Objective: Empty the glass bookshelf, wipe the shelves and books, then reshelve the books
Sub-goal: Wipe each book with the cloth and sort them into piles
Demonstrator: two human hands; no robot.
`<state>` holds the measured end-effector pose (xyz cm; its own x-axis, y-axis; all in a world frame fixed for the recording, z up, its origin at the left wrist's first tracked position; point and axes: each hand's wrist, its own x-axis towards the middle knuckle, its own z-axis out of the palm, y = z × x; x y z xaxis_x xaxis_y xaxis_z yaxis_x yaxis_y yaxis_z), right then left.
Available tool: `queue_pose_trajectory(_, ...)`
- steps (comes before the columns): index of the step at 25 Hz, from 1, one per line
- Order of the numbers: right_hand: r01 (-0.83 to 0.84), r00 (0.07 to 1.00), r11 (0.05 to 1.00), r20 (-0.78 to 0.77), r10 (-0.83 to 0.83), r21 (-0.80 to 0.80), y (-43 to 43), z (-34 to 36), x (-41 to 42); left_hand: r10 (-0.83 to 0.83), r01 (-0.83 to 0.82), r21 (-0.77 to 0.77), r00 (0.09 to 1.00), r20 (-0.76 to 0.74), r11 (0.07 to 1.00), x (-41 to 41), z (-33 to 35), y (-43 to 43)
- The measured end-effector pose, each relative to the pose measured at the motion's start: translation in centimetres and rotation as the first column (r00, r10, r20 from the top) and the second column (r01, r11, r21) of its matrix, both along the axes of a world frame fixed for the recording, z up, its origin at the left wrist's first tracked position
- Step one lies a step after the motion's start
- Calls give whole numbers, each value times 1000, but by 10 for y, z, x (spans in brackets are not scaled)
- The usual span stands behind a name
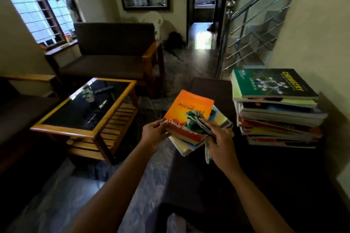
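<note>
Right hand (220, 139) curls its fingers round the green cloth (196, 122) on the orange book (186, 108), left hand (153, 133) pinching its near edge; the skewed pile (186, 146) beneath (at the edge of the dark surface (217, 96)) may slide off under hard wiping.

Dim room, bright window (40, 15) glare, wide-angle edge distortion.

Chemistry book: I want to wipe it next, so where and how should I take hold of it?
The Chemistry book lies flat atop the stack, nothing on it, page edge facing you. So probably come from your side: thumb on the cover, fingers under that near edge.
</note>
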<state>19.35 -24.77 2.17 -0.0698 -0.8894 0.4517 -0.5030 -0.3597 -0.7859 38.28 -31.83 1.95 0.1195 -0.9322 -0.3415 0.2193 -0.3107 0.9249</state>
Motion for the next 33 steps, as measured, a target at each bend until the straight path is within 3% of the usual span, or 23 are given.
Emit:
queue_pose_trajectory(1,-19,999,999,38,18,32,-3,-5,2,-12,18,-34,987,158,999,4,2,-1)
queue_pose_trajectory(3,-38,996,997,78,33,62,-8,-8,8,-13,88,-125,863,505,988,10,5,-3)
queue_pose_trajectory(5,-56,994,996,93,49,74,-9,-6,16,19,135,-188,764,645,973,20,6,0)
queue_pose_trajectory(7,-91,992,994,94,85,56,-8,-1,31,12,141,-183,762,647,973,40,-1,5)
queue_pose_trajectory(12,-225,974,973,-1,225,45,-21,-7,108,-5,53,-101,904,428,993,149,-51,42)
queue_pose_trajectory(16,-405,911,875,40,410,265,-36,-29,203,17,-78,122,899,438,989,264,-95,86)
queue_pose_trajectory(18,-440,885,796,49,463,415,-51,-57,281,-2,-100,186,876,482,978,347,-115,104)
queue_pose_trajectory(21,-443,843,707,-11,537,551,-58,-78,327,15,-169,253,856,516,953,401,-131,123)
queue_pose_trajectory(25,-373,816,608,-64,574,701,-79,-111,381,34,-271,346,827,562,898,464,-152,111)
queue_pose_trajectory(27,-293,841,590,-92,534,752,-95,-134,383,-5,-244,357,820,573,902,472,-160,83)
queue_pose_trajectory(33,58,953,514,-201,227,856,-157,-212,319,-246,83,314,814,526,946,441,-180,-80)
